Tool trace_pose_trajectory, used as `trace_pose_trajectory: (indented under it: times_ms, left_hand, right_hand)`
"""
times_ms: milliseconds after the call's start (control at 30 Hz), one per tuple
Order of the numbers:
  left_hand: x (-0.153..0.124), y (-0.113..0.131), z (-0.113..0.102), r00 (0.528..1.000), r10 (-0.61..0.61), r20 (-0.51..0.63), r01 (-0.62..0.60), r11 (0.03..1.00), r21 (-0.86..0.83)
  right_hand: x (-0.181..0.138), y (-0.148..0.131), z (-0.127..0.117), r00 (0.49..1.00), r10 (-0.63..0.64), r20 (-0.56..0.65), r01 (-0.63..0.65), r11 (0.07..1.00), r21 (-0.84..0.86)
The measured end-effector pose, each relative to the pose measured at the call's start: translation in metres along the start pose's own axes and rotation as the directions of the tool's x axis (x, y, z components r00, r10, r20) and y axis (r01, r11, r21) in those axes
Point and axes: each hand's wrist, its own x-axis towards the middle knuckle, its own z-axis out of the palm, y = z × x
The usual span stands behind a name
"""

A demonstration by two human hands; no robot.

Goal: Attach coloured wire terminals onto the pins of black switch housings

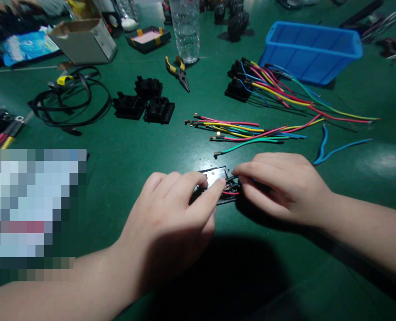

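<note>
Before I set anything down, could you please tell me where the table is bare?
Bare tabletop lies between the black cable and the left hand, and between the pliers and wired blocks. Loose wires crowd the space beyond the right hand.

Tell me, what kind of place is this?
Probably an electronics assembly bench: there are pliers, loose coloured wires with metal ends, and a small black-edged part with a red wire.

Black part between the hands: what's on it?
A shiny pale plate and a red wire show on the black part. The left hand and right hand cover parts of it; what lies there is hidden.
</note>
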Motion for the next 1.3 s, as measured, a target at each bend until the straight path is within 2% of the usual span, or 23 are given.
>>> trace_pose_trajectory:
  times_ms: [233,433,867,1300]
  left_hand:
    - [-0.0017,0.0007,-0.0018,1.000,-0.011,0.028,0.012,0.999,-0.038]
    - [-0.0005,0.0001,0.0011,1.000,0.014,-0.010,-0.014,0.998,-0.062]
    - [-0.0002,-0.0012,0.0042,1.000,0.008,0.003,-0.008,0.998,-0.066]
    - [-0.0011,0.0000,0.0003,0.998,-0.007,0.061,0.018,0.983,-0.183]
  right_hand:
    - [0.0008,-0.0005,-0.0006,1.000,-0.018,-0.002,0.018,1.000,0.004]
    - [0.0008,-0.0003,-0.0004,1.000,-0.025,-0.002,0.025,1.000,0.018]
    - [0.0006,-0.0004,0.0000,1.000,-0.023,-0.002,0.023,1.000,0.012]
    - [0.0003,-0.0012,0.0001,1.000,-0.025,0.012,0.024,0.999,0.031]
